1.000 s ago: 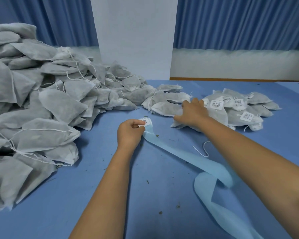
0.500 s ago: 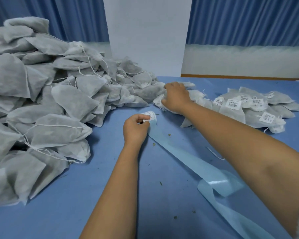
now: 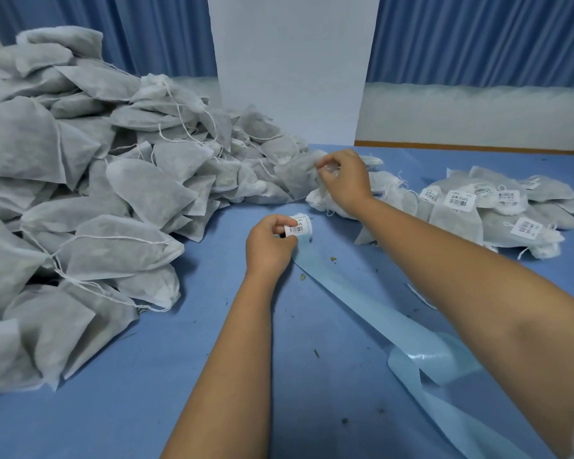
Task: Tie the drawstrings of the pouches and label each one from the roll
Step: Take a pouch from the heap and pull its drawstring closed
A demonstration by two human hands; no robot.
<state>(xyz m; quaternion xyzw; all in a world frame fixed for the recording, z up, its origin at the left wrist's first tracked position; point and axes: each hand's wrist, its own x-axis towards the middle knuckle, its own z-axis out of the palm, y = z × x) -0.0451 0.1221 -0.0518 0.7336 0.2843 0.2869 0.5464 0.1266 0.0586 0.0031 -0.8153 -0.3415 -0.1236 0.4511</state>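
My left hand grips a small label roll near the table's middle; a white barcode label shows on top. A long pale-blue backing strip trails from the roll toward the lower right. My right hand is farther back, its fingers curled round the gathered neck of a grey fabric pouch at the near edge of the big heap. A smaller group of labelled pouches with barcode stickers lies at the right.
A big heap of grey drawstring pouches fills the left side of the blue table. Small crumbs of debris dot the cloth. A white panel and blue curtains stand behind.
My right hand has moved left and farther back from the labelled group to the heap and taken hold of a pouch. My left hand has kept hold of the roll.
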